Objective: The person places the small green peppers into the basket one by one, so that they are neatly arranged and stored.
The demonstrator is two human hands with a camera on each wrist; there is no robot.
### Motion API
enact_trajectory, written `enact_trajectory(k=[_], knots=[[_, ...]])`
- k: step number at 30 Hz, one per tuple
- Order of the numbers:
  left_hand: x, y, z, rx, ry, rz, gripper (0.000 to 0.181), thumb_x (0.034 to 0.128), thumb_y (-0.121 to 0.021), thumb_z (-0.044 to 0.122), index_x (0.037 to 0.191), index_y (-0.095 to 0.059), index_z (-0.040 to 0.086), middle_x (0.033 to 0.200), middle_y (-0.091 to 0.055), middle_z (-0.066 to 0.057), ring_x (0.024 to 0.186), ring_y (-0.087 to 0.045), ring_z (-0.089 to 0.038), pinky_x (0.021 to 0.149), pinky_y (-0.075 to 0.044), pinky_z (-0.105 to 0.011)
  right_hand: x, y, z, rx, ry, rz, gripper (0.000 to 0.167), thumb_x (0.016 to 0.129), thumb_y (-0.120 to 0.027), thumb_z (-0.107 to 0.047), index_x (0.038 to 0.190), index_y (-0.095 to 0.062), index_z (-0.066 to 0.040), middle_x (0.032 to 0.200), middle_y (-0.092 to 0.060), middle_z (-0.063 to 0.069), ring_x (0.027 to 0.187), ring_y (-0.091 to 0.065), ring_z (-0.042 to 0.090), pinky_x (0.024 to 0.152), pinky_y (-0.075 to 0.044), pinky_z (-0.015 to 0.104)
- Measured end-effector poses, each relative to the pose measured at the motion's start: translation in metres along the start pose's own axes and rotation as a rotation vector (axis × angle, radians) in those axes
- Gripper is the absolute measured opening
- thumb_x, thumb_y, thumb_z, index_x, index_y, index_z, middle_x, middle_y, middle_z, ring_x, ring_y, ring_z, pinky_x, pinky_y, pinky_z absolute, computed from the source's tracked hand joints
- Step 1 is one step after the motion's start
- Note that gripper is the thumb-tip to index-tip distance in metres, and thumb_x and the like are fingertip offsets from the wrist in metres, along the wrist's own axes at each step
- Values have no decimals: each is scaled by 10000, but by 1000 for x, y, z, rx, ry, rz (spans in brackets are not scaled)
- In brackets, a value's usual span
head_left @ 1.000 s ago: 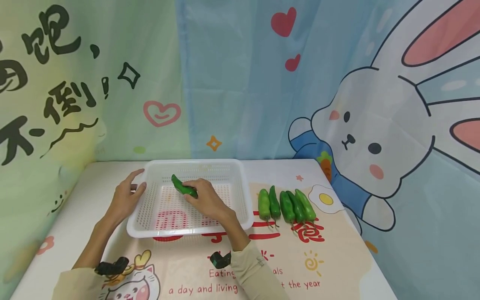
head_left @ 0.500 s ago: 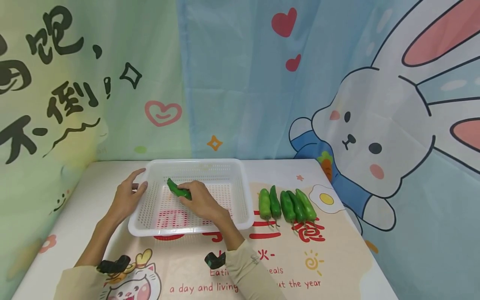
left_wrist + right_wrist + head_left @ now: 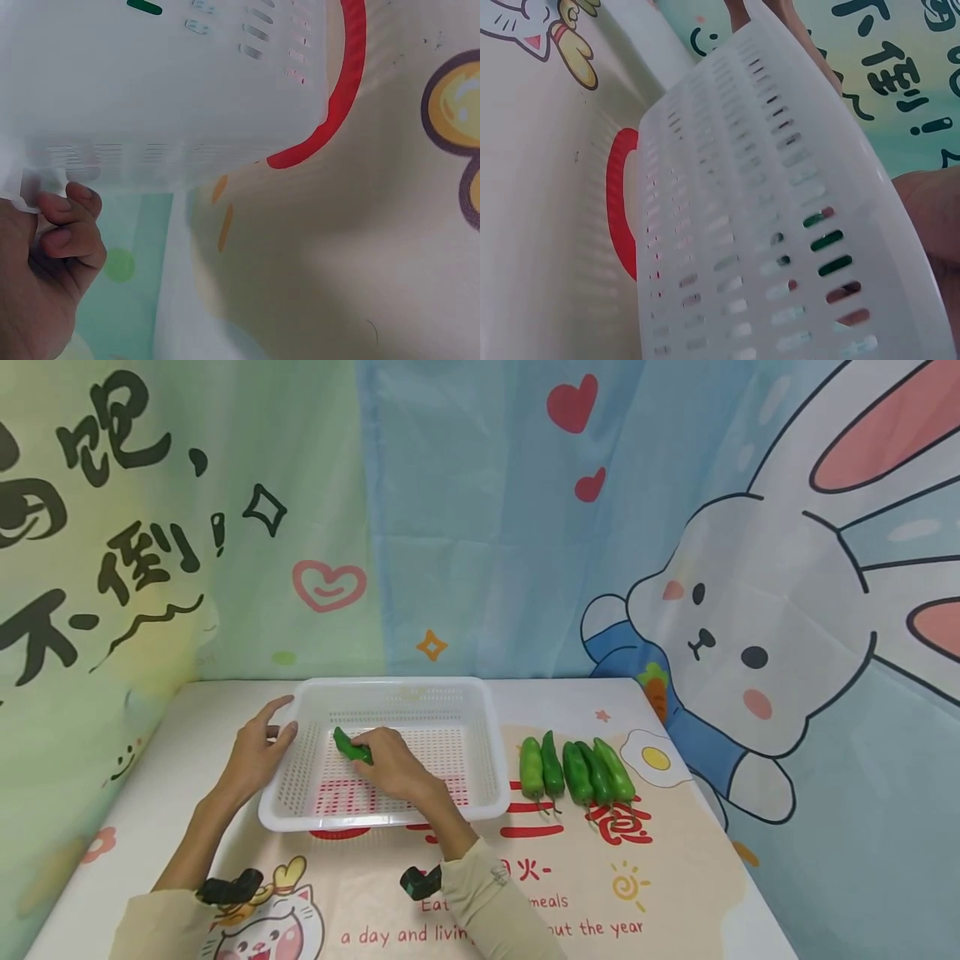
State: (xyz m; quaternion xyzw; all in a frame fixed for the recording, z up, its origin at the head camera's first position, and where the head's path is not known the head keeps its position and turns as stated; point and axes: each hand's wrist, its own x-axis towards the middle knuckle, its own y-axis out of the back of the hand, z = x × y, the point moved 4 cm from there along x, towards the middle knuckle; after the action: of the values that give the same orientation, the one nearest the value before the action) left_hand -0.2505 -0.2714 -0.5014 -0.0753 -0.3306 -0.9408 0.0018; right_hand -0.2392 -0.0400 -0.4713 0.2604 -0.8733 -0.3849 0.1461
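While your right hand (image 3: 397, 767) pinches the green pepper (image 3: 348, 745) and your left hand (image 3: 257, 750) grips the white basket (image 3: 480, 743), releasing unevenly may let the pepper roll.

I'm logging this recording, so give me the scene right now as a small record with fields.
basket: white, perforated, on the table
left hand: touches the basket's left rim
right hand: holds a green pepper within the basket
other peppers: five, green, side by side on the table, right of the basket
backdrop: printed with a rabbit
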Motion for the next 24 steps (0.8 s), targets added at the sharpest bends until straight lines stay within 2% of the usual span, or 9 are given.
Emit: enact_trajectory(k=[10,16,24], knots=[[-1,0,-3,-11,-1,5,587,1156,-521,178,1689,-327,27,1177,-727,-399,800,-783,-302,613,-619,-254,7,-13,-3,-48,-21,-25,359,1048,-690,-75,1389,-716,34,1352,-752,141,1054,-589,119,908,-478,213],[-1,1,-3,-16,-12,12,580,1153,-518,164,1681,-333,9,1154,-730,-408,782,-782,-305,597,-602,-232,9,-18,-6,-43,-34,-35,342,1042,-704,-77,1367,-735,26,1257,-765,125,953,-525,108,829,-438,199],[0,2,-2,-12,-22,13,579,1154,-518,170,1680,-337,8,1171,-720,-414,811,-790,-336,626,-622,-265,12,-27,-5,-46,-78,-48,351,1047,-710,-103,1371,-727,30,1236,-745,114,938,-501,101,793,-414,195]])
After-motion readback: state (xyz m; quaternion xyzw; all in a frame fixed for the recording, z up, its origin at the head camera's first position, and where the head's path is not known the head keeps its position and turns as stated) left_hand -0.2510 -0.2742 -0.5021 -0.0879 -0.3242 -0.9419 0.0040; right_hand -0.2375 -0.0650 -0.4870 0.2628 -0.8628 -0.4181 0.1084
